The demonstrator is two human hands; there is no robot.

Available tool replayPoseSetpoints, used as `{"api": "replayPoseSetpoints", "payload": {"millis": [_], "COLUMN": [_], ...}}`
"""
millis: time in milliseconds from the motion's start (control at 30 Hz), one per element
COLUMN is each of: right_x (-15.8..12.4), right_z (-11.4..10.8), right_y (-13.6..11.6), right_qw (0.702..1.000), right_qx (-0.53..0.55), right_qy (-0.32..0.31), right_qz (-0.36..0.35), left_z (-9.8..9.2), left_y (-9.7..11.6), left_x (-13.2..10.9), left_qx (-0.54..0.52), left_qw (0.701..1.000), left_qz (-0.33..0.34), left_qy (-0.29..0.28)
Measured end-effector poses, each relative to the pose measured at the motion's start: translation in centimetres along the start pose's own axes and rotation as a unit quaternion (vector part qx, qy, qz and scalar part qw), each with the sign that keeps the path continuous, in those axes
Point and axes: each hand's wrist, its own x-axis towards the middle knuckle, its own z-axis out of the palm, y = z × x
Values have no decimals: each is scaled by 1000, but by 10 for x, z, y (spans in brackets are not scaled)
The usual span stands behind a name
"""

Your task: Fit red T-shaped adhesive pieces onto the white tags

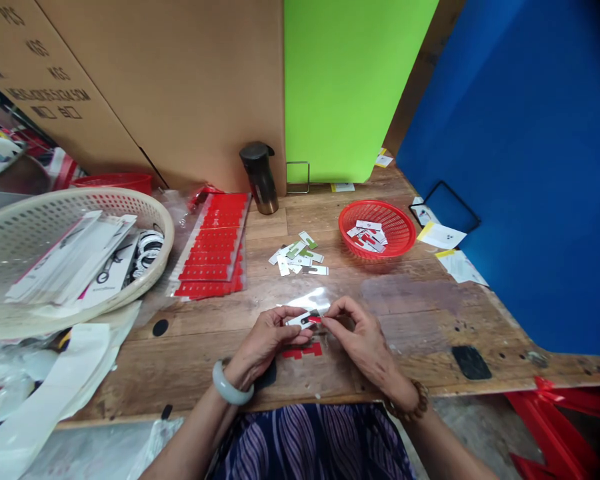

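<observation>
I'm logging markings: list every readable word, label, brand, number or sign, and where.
"PCS": cardboard.
"KGS", twice: cardboard.
"MEAS...CM": cardboard, digits blurred.
Left-edge letters, two boxy signs: cardboard, unclear.
Print on held card, card pile, basketed cards, paper slips: too small or blurred.

Brown cardboard (180, 87): "PCS" and, twice, "KGS" are printed in black; beneath, a line is begun with "MEAS" and ended with "CM", figures blurred. White cards (75, 260) in basket (163, 267): lettering too small to be read.
</observation>
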Motion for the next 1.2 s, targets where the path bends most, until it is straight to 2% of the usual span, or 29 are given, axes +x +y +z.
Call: {"api": "replayPoseSetpoints", "payload": {"millis": [133, 300, 1200], "right_x": [2, 1, 2], "right_z": [0, 1, 2], "right_y": [-2, -2, -6], "right_qw": [999, 998, 999], "right_qx": [-23, -39, -21], "right_qy": [-35, -48, -49], "right_qz": [-19, -19, -9], "left_z": [1, 3, 8], "left_y": [0, 1, 1], "left_x": [-2, -3, -2], "left_qx": [13, 14, 38], "left_qw": [1000, 1000, 999], "left_qz": [0, -7, -3], "left_qy": [-12, -13, -18]}}
